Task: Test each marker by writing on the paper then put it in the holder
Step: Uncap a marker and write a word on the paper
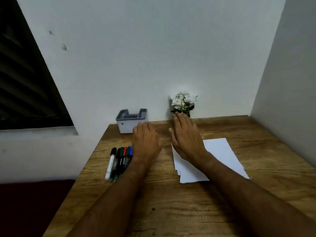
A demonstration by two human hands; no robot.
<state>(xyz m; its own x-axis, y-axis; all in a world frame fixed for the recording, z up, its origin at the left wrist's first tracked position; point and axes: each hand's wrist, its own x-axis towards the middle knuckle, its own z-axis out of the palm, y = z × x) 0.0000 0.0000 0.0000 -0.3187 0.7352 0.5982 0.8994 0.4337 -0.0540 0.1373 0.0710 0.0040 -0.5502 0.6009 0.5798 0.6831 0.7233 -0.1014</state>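
Fingers of the left hand [145,141] are loosely extended, slightly bent at the tips, and hold nothing; the hand hovers over the tabletop [171,202] just beside the markers. Fingers of the right hand [186,135] are straight and together, palm turned inward, also empty, raised above the far left corner of the paper [222,151].

Markers [119,161] lie in a tight row near the left edge of the tabletop, caps pointing away: one white-bodied with a black cap, the rest dark-bodied with black, green, red and blue caps. All appear capped. The blue one is partly hidden by the left hand.

Holder [130,122], grey-rimmed with compartments, stands at the far edge against the wall and appears empty. Small white flowers [183,103] stand further right along the same edge.

Judgement: no marker is yet taken and the paper shows no marks, so testing has not begun. Next move calls for pinching one marker out of the row, then uncapping it.
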